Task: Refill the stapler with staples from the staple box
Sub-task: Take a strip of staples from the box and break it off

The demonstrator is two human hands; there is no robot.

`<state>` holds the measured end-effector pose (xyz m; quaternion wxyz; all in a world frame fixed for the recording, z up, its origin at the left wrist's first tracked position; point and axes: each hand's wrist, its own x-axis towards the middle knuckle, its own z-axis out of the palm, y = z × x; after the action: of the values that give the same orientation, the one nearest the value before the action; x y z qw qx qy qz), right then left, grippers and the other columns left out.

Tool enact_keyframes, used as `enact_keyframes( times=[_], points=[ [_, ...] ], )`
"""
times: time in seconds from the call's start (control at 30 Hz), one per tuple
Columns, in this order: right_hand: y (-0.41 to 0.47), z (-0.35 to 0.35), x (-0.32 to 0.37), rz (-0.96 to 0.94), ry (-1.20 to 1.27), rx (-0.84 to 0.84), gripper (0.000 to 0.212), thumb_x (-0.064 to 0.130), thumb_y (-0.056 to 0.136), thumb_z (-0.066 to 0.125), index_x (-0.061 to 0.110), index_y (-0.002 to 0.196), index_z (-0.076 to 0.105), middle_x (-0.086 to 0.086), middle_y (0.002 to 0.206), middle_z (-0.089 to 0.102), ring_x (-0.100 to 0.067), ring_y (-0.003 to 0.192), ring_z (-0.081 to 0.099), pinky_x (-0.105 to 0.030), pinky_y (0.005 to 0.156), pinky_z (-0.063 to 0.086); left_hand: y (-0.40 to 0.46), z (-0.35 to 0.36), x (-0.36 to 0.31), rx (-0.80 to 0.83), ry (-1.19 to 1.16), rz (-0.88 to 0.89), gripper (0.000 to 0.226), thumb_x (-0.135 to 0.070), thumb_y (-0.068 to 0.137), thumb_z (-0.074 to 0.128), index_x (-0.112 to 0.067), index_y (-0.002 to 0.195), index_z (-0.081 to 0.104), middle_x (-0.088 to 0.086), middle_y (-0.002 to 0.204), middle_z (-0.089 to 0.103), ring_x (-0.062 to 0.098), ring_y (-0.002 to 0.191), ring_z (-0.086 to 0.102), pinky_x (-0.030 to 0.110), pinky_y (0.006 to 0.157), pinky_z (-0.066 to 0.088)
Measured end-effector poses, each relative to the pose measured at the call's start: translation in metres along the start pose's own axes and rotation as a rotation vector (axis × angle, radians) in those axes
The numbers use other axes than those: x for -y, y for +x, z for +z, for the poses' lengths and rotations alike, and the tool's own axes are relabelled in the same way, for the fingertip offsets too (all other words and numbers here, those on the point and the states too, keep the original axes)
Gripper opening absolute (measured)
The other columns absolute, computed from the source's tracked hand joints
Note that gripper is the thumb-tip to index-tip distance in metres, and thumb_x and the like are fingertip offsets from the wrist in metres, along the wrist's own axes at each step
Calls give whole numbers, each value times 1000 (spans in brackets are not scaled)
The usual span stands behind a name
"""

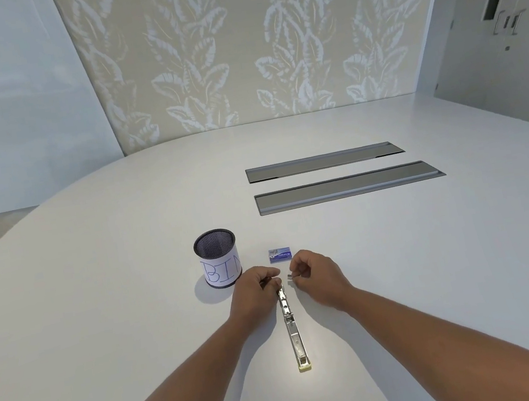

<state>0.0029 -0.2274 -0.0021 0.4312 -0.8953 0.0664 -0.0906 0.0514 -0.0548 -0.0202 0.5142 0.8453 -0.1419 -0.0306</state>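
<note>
Metal stapler (291,320) lies open; my left hand (255,287) pinches its far end, right hand (312,274) fingers pinch staples (290,276); I advise aligning them squarely with the channel.

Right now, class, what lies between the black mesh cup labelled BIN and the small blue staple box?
Nothing: in the head view, only bare white table separates the mesh cup from the staple box.

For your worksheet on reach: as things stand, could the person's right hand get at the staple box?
Probably yes. The staple box lies on the table just beyond the right hand, with nothing between them. But that hand already pinches a small metal piece, likely staples, so it would need freeing first.
</note>
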Motion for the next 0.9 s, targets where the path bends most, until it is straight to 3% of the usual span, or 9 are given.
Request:
enact_keyframes(
  times=[0.13,0.33,0.53,0.6,0.77,0.83,0.9],
  points=[
    [1,-2,1,-19,20,-1,23,2,78,67,24,84,60,8,77,68,-15,79,69,-36,77,54,0,0,1,2,0,-4,20,-11,90,71,-16,109,77,-5,98,75,8,85,71,22,79,53],
    [4,-2,0,-19,13,-2,27,-2,73,63,24,78,58,8,72,64,-4,62,53,-22,63,46,2,0,2,10,14,10,21,-13,90,72,-17,110,77,-5,99,74,11,87,70,27,85,55],
    [7,1,1,-29,-34,48,27,4,78,68,18,100,62,4,98,65,-11,65,53,-24,64,46,2,-1,2,3,3,6,21,-12,91,71,-13,111,76,-1,104,75,17,96,71,33,90,57],
    [10,4,3,-9,-42,41,23,4,81,67,17,100,62,4,93,67,-11,68,55,-24,66,45,2,-2,2,2,-7,5,21,-11,91,71,-13,111,76,0,104,75,17,96,71,32,91,56],
    [9,7,10,97,185,-30,20,7,80,71,23,90,61,4,80,71,-8,62,60,-23,52,48,2,-3,0,-6,-74,-10,21,-10,91,72,-13,112,75,4,99,75,12,83,70,22,80,57],
    [8,9,16,94,356,-28,20,7,79,74,18,90,62,2,81,71,-11,63,61,-24,54,51,3,-5,-2,10,-144,-10,20,-11,92,72,-12,112,75,8,97,77,12,78,70,20,74,56],
    [8,11,22,81,429,-27,17,6,80,75,13,89,62,-3,82,69,-13,67,58,-25,61,50,3,-7,-3,31,-184,11,15,-11,94,71,-12,108,76,10,95,79,14,78,71,27,77,56]
  ],
)
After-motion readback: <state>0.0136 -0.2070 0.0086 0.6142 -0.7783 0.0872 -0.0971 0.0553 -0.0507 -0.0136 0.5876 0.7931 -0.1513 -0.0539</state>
